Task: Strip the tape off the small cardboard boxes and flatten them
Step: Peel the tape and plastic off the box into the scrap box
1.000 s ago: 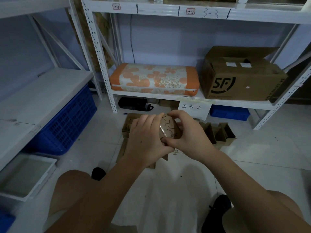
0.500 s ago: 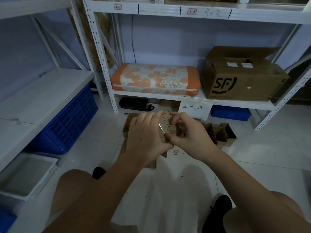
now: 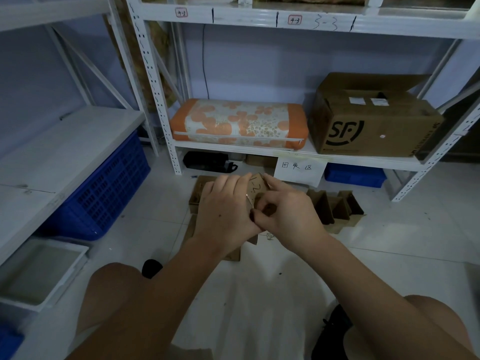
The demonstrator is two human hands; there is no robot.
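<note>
A small brown cardboard box (image 3: pixel 257 187) with handwriting on its top is held above the floor in the middle of the view. My left hand (image 3: pixel 226 209) grips it from the left, fingers curled over its top. My right hand (image 3: pixel 284 210) is at the box's near right side, thumb and fingertips pinching at a clear tape strip (image 3: pixel 248 201) on the box. Most of the box is hidden by both hands.
Flattened cardboard (image 3: pixel 198 196) lies on the white floor under my hands, and several opened small boxes (image 3: pixel 335 206) sit to the right. A white shelf rack (image 3: pixel 285 152) behind holds an orange flowered cushion and an SF carton. A blue crate (image 3: pixel 109 196) stands at left.
My right hand has slid down the box's right side toward me, from its upper edge to the near corner, and its fingers have closed into a pinch. The left hand keeps its grip.
</note>
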